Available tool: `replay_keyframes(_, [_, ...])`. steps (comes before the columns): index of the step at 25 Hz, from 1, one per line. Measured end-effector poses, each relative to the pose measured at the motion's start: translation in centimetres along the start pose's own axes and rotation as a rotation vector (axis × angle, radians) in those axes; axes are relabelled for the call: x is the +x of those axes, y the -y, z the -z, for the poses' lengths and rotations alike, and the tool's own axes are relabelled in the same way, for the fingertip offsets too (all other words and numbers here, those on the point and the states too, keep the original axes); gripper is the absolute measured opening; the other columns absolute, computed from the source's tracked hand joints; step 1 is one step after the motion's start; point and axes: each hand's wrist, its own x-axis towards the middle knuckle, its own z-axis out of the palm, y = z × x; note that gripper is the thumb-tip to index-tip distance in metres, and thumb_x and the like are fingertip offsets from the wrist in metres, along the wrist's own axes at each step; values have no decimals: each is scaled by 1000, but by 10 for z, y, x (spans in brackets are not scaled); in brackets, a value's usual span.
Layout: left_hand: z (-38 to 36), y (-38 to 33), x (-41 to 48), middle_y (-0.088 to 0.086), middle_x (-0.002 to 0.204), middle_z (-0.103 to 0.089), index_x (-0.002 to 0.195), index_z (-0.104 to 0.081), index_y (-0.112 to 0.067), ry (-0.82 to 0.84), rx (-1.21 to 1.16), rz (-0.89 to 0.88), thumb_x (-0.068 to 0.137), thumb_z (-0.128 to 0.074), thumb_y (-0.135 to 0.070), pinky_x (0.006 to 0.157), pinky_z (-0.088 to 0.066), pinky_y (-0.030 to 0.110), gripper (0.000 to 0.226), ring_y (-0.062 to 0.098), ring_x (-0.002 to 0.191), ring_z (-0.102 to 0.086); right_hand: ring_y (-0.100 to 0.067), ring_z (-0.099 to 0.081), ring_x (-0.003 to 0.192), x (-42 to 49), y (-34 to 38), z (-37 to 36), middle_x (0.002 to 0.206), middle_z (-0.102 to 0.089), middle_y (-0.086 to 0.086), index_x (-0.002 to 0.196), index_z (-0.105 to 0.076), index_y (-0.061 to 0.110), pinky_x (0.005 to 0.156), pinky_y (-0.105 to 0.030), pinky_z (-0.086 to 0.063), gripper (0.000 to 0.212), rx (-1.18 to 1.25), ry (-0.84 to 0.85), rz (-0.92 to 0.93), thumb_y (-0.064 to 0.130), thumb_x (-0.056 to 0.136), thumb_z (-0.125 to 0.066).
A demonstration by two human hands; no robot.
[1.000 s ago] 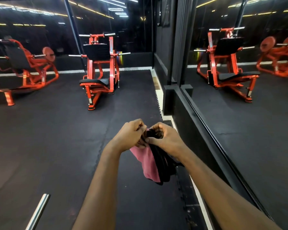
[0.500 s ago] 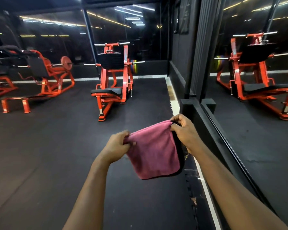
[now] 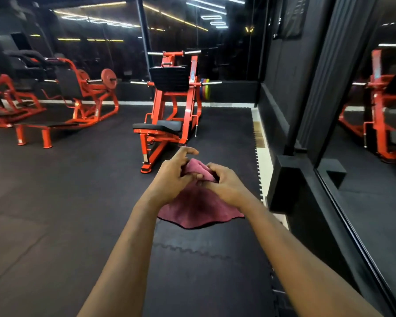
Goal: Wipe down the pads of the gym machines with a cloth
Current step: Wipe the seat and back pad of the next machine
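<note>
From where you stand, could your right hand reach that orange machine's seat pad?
Probably not: the seat pad sits well beyond the right hand, which grips the pink cloth. Only open floor lies between.

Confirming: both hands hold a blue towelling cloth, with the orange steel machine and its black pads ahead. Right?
Not blue: the head view shows a pink towelling cloth. The left hand and right hand both hold it, with the orange steel machine and its black pads ahead.

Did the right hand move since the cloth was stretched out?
Yes. The right hand swung left, away from the white floor strip by the wall, meeting the left hand over the bunched pink cloth.
</note>
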Motion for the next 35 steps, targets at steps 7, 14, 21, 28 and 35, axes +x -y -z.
replay_keyframes(7, [-14,205,181,-3,83,-68,91,-63,-23,143,14,277,75,-81,-32,81,-54,51,25,14,78,-63,-20,-65,76,237,-124,25,81,-69,-2,87,-62,17,79,-48,-55,21,156,-155,-129,30,76,-74])
replay_keyframes(14, [-7,293,426,-10,76,-65,91,-64,-19,-80,35,155,85,-79,-23,61,-45,18,16,2,67,-54,-27,-71,104,461,-230,59,108,-76,-6,112,-67,16,99,-47,-54,17,424,-179,-310,9,96,-63])
replay_keyframes(21, [-50,417,644,-8,72,-63,87,-62,-24,-219,93,179,89,-74,-22,56,-43,21,13,2,60,-50,-33,-70,106,699,-354,93,109,-74,-10,106,-68,16,98,-55,-53,12,434,-151,-235,15,94,-65])
replay_keyframes(28, [-55,509,827,-6,73,-63,88,-61,-21,-350,158,295,92,-68,-15,60,-39,16,11,-1,65,-53,-24,-68,89,927,-421,115,94,-73,-9,89,-64,21,91,-56,-53,15,433,-56,-209,30,78,-68])
replay_keyframes(35, [-51,669,983,-6,75,-66,90,-66,-16,-470,166,374,93,-68,-17,64,-43,21,3,4,69,-57,-20,-67,85,1137,-501,80,88,-72,3,83,-68,35,86,-49,-55,22,449,75,-183,14,89,-66])
